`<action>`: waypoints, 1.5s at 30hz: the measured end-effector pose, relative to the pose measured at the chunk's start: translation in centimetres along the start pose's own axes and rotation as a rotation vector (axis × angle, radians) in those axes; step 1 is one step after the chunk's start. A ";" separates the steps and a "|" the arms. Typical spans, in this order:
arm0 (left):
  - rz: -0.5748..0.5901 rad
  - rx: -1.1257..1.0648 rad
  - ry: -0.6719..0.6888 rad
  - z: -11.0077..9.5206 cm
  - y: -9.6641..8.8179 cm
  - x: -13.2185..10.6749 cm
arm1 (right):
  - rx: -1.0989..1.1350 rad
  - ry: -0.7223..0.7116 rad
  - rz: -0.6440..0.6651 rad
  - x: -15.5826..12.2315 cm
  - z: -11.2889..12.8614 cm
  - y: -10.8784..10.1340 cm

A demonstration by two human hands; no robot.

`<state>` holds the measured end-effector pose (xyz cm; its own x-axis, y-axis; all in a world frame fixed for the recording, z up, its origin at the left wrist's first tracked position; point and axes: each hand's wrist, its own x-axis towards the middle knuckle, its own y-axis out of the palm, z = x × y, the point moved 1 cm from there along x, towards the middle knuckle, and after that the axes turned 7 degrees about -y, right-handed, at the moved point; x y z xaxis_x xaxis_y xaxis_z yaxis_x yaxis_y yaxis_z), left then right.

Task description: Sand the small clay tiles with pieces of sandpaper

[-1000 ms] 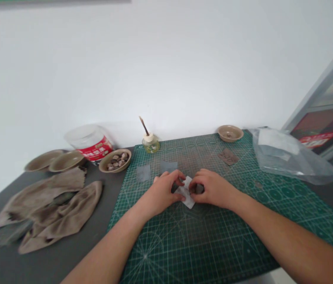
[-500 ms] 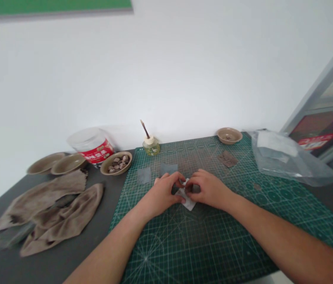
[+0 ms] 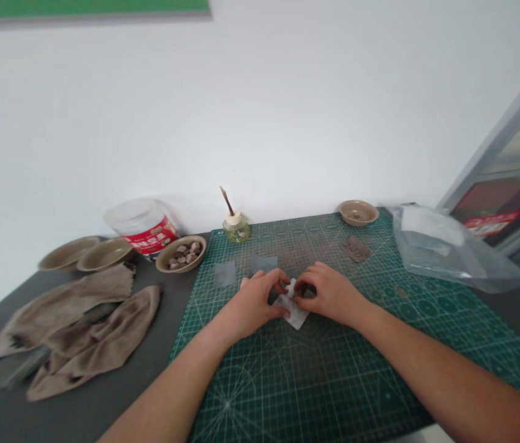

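Observation:
A small whitish sheet, perhaps paper or sandpaper, lies on the green cutting mat between my two hands. My left hand has its thumb and forefinger curved round the sheet's left side, holding it at the edges. Fingertips of my right hand are pinched together over the upper part of the sheet. Whatever small thing sits in that pinch is hidden by the fingers. Just behind my left hand lie two grey squares, one lighter square and one bluish square.
To the left stand a bowl of stones, a plastic tub and two more bowls. Brown cloths lie in front. Behind are a small bottle with a brush, a brown patch, a dish and a plastic bag.
The fingers of my right hand have shifted slightly over the sheet. My left hand keeps its place.

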<state>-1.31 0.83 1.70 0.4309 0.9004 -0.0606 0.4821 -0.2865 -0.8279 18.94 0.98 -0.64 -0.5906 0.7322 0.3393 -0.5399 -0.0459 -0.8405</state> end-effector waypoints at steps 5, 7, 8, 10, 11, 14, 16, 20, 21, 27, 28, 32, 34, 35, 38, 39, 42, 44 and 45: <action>-0.003 0.007 -0.014 0.0 0.1 0.0 | 0.015 -0.093 0.072 0.0 0.2 0.1; 0.000 0.009 -0.017 0.0 0.1 0.0 | -0.009 -0.056 0.053 0.0 0.1 0.0; 0.000 0.008 -0.018 0.0 0.1 0.0 | -0.031 -0.022 0.034 0.0 0.1 0.0; 0.001 0.009 -0.022 0.0 0.0 0.0 | -0.044 -0.004 0.033 -0.1 0.1 -0.1; 0.004 0.012 -0.023 0.0 0.0 0.0 | -0.031 -0.024 0.050 -0.1 0.1 -0.1; 0.011 0.018 -0.023 -0.1 0.0 0.0 | 0.005 -0.069 0.077 -0.1 0.3 -0.1; 0.011 0.012 -0.023 -0.1 0.0 0.0 | -0.019 -0.014 0.043 0.0 0.2 -0.1; 0.013 -0.003 -0.023 0.0 0.0 0.1 | -0.044 0.093 -0.005 0.1 -0.2 -0.3; 0.013 -0.005 -0.021 0.0 0.0 0.1 | -0.042 0.095 -0.009 0.1 -0.2 -0.3; -0.001 0.004 -0.058 0.0 0.1 0.1 | 0.005 -0.038 0.054 -0.3 0.2 -0.1; 0.001 0.005 -0.060 0.0 0.1 0.1 | 0.008 -0.040 0.057 -0.3 0.2 -0.1; 0.013 0.008 -0.059 -0.1 0.1 0.2 | -0.008 -0.008 0.036 -0.2 0.0 -0.4; 0.012 0.017 -0.060 0.0 0.1 0.2 | 0.022 -0.061 0.080 -0.2 -0.1 -0.6; 0.016 0.022 -0.055 0.0 0.2 0.1 | 0.036 -0.072 0.087 -0.2 -0.3 -0.8; 0.046 0.053 -0.021 -0.2 0.2 -0.1 | 0.099 0.042 -0.076 0.0 -1.2 -1.8; 0.058 0.078 -0.011 -0.4 0.2 -0.2 | 0.144 0.110 -0.178 0.0 -1.6 -2.2; 0.087 0.170 0.056 -1.3 0.1 -0.3 | 0.296 0.268 -0.425 0.1 -2.9 -3.2; 0.127 0.249 0.086 -2.0 -0.1 -0.2 | 0.347 0.312 -0.516 0.2 -3.4 -3.6; 0.154 0.290 0.084 -2.4 -0.2 0.0 | 0.361 0.317 -0.545 0.1 -3.5 -3.6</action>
<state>0.42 0.08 3.25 0.5491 0.8201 -0.1608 0.1748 -0.3009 -0.9375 22.95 3.67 0.96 -0.0085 0.8744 0.4852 -0.9043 0.2003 -0.3769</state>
